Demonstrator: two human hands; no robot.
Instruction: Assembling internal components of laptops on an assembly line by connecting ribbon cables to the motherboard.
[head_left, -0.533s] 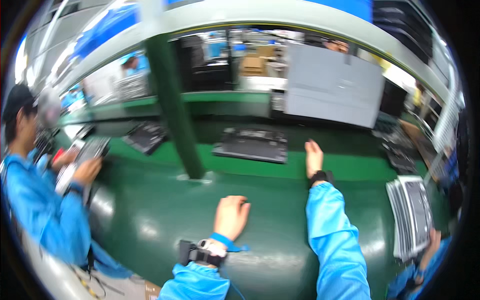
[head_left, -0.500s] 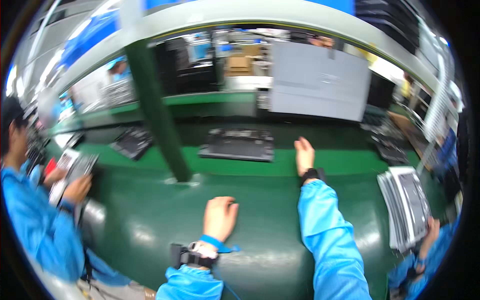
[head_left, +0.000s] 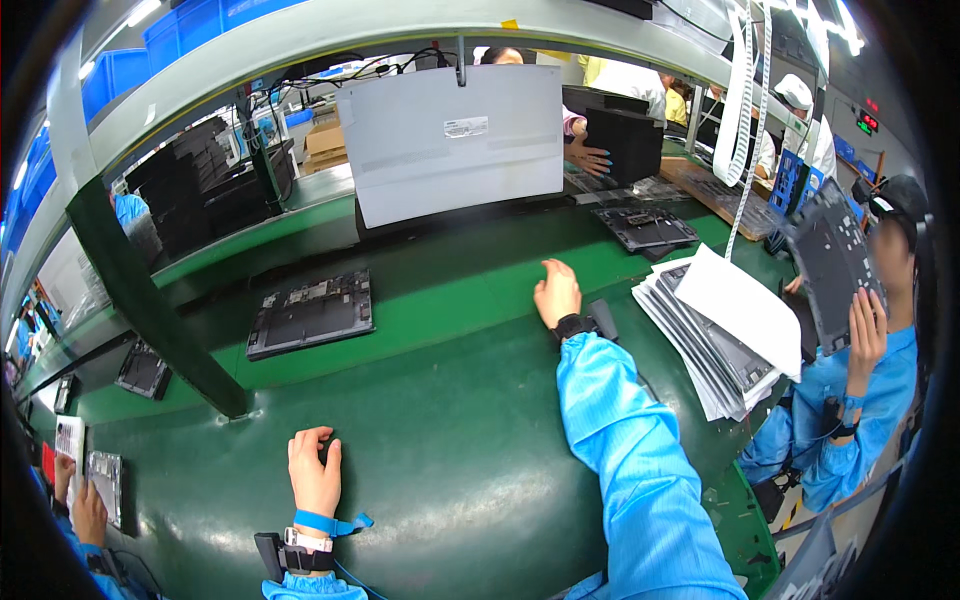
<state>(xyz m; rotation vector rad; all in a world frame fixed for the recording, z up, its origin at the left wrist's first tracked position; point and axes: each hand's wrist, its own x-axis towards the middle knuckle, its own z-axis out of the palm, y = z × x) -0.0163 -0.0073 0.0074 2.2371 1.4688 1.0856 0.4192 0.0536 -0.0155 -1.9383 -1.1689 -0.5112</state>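
My left hand [head_left: 315, 478] is over the green bench, its fingers curled round a small dark patch between thumb and fingers that I cannot make out. A blue strap and a white band circle that wrist. Farther forward, my right hand [head_left: 558, 294] reaches toward the bright green strip, fingers loosely bent and apart, holding nothing I can see. A dark laptop chassis [head_left: 312, 312] lies on the strip beyond my left hand. Another dark laptop part [head_left: 645, 229] lies beyond my right hand, to its right.
A stack of laptop parts with white sheets [head_left: 715, 330] stands to the right. A co-worker there holds up a dark laptop panel [head_left: 835, 265]. A green post [head_left: 160, 300] rises at left, near another co-worker's hands [head_left: 88, 510]. A grey-white board [head_left: 455, 150] hangs ahead.
My view has swung right, so the chassis, post and board appear farther left. The stack and the right-hand co-worker show more fully. The co-worker's panel is now raised. My left fingers look more curled.
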